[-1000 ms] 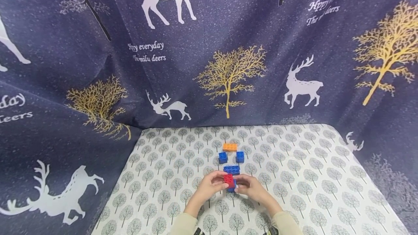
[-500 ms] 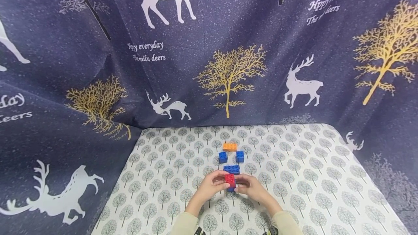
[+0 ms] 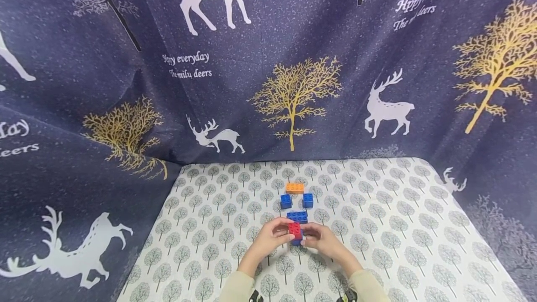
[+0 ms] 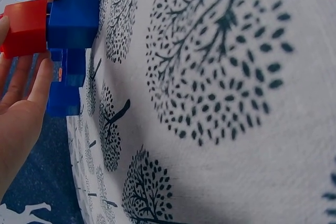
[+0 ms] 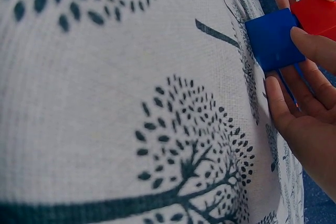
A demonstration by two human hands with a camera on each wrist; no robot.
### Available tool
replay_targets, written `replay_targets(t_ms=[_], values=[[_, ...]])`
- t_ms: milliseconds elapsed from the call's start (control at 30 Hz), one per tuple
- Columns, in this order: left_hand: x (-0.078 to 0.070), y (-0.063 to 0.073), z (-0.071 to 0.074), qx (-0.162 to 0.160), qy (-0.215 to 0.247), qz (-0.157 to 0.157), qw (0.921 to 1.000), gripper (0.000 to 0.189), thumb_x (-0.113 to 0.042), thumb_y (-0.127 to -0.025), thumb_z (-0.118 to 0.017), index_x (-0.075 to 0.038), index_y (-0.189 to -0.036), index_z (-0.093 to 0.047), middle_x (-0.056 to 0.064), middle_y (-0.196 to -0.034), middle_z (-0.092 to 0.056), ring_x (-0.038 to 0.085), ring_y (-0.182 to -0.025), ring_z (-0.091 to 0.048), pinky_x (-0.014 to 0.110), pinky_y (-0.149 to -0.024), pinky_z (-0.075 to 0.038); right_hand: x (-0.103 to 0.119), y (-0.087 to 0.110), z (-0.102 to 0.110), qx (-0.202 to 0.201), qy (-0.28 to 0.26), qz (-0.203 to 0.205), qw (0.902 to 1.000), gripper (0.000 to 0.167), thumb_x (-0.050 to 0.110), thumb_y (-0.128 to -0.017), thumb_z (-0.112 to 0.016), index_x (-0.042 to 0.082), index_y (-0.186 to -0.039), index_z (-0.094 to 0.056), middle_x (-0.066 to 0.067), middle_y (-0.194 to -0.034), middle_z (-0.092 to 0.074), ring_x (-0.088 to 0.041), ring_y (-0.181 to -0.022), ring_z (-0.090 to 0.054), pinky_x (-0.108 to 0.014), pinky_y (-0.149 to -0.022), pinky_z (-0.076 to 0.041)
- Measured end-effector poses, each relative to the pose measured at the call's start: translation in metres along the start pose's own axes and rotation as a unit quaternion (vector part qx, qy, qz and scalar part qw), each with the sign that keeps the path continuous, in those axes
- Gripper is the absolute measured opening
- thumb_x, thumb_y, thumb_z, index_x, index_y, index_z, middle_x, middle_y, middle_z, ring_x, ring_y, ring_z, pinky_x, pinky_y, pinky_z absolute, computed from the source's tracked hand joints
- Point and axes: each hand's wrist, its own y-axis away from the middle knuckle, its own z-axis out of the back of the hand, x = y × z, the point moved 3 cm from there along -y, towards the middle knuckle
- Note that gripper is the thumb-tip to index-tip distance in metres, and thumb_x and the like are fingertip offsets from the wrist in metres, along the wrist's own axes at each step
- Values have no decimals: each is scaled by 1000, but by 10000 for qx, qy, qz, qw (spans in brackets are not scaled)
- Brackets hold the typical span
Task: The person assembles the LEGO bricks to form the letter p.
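Near the front of the table, my left hand (image 3: 270, 238) holds a red toy brick (image 3: 295, 229) between thumb and fingers. Directly below it is a blue toy brick (image 4: 75, 22), which my right hand (image 3: 325, 240) grips from the right side. In the right wrist view the right thumb lies across the face of the blue brick (image 5: 274, 40), close to where the red brick (image 5: 317, 17) meets it. A thin gap shows between the two bricks in the left wrist view. The blue brick stands close over the cloth.
Just beyond the hands lies a longer blue brick (image 3: 297, 217). Behind it are two small blue bricks, one left (image 3: 286, 202) and one right (image 3: 308, 200), and an orange brick (image 3: 295, 188) farther back. A tree-patterned cloth (image 3: 209, 246) covers the table; a dark deer-print curtain (image 3: 268, 36) hangs behind.
The red brick has shifted and turned slightly over the blue one. Both hands stay in nearly the same place, and the other bricks have not moved.
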Motion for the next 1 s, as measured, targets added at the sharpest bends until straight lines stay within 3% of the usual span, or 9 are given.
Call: replay_targets(t_ms=[200, 500, 733, 1000], values=[[-1, 0, 0, 4, -32, -130, 9999, 35, -8, -87, -70, -5, -120, -60, 12, -117, -63, 26, -108, -61, 30, -98, -51, 3, 2, -1, -22, -74, -38, 10000, 51, 12, -83, -73, -1, -129, -54, -18, -121, -62, -29, -106, -63, -25, -91, -54], [-1, 1, 1, -85, -60, -36, 9999, 37, -8, -87, -69, -6, -122, -59, 11, -120, -62, 30, -113, -59, 38, -104, -47, 2, 1, -1, -52, -145, -34, 9999, 49, 10, -83, -72, -1, -128, -55, -19, -121, -62, -28, -106, -63, -25, -90, -55], [1, 1, 0, -58, -40, -283, 9996, 38, -4, -88, -66, -1, -125, -57, 17, -121, -61, 33, -114, -57, 42, -104, -46, 1, 1, -1, -34, -39, -29, 10000, 47, 10, -83, -72, -1, -126, -55, -20, -122, -62, -27, -105, -63, -25, -90, -55], [1, 2, 2, -191, -28, -161, 9997, 40, -10, -87, -68, -6, -126, -58, 13, -122, -61, 26, -115, -58, 30, -103, -47, 1, 1, 1, -90, 116, -8, 9999, 48, 14, -82, -74, 1, -125, -57, -17, -122, -62, -28, -106, -62, -24, -92, -53]])
